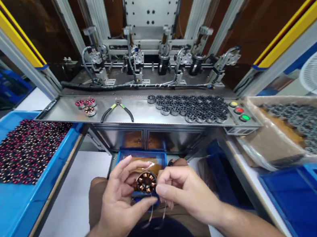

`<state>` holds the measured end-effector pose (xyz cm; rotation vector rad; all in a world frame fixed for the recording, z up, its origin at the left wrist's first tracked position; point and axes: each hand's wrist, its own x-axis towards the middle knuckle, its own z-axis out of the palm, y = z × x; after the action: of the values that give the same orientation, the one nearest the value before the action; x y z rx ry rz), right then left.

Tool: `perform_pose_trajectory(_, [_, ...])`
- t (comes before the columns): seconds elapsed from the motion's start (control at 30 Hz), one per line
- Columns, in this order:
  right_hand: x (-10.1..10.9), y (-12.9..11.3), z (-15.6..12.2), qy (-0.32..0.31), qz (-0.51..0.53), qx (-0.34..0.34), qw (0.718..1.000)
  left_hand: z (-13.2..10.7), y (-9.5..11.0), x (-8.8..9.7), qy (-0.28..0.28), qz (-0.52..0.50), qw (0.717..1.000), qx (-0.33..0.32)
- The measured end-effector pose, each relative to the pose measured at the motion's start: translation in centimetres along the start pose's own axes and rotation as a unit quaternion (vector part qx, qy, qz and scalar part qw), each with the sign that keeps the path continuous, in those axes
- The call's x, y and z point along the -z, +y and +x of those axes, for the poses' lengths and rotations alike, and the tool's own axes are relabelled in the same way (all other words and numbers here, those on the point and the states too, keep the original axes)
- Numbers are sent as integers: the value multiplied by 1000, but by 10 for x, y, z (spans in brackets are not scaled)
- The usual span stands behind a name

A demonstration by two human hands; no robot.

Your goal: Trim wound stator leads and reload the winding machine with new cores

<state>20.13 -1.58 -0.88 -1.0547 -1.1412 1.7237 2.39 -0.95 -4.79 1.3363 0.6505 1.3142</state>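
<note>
My left hand (120, 200) holds a round copper-wound stator (145, 182) between thumb and fingers, over my lap. My right hand (184, 190) is closed in a pinch at the stator's right edge, on thin copper wire ends that hang down below it. Both hands are above a small blue bin (156, 156) under the machine's shelf.
A steel shelf (142, 115) carries three wound stators (86, 105), wire cutters (116, 110), many bare dark stator cores (193, 106) and a button panel (239, 111). A blue tray of wound stators (17, 153) lies left. A carton of cores (310, 128) and blue bins (307, 198) sit right.
</note>
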Motion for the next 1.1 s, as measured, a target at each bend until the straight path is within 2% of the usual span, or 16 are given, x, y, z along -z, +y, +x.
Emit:
perform_pose_trajectory(0.1, [3, 8, -3, -30, -11, 10, 999, 4, 2, -3, 28, -33, 999, 13])
perform_pose_trajectory(0.2, [13, 14, -8, -58, -56, 21, 997, 6, 5, -2, 15, -60, 997, 34])
perform_pose_trajectory(0.3, [23, 12, -12, -81, -122, 20, 989, 6, 7, 0, 2, -55, 998, 19])
perform_pose_trajectory(0.47, [21, -6, -13, 37, -138, 106, 984, 0, 6, -2, 14, 53, 998, -39])
perform_pose_trajectory(0.57, [8, -8, -10, 47, -108, 117, 986, -3, 7, -5, 4, 75, 996, -45])
perform_pose_trajectory(0.7, [-2, 1, -10, 38, -55, 122, 990, -5, 10, -5, -5, 51, 999, 4])
perform_pose_trajectory(0.97, [-4, 15, -11, 87, -31, 113, 989, 0, 5, 2, -25, -81, 987, 138])
perform_pose_trajectory(1.1, [-8, 19, -12, 100, -29, 127, 986, 0, -6, 1, -18, -132, 980, 150])
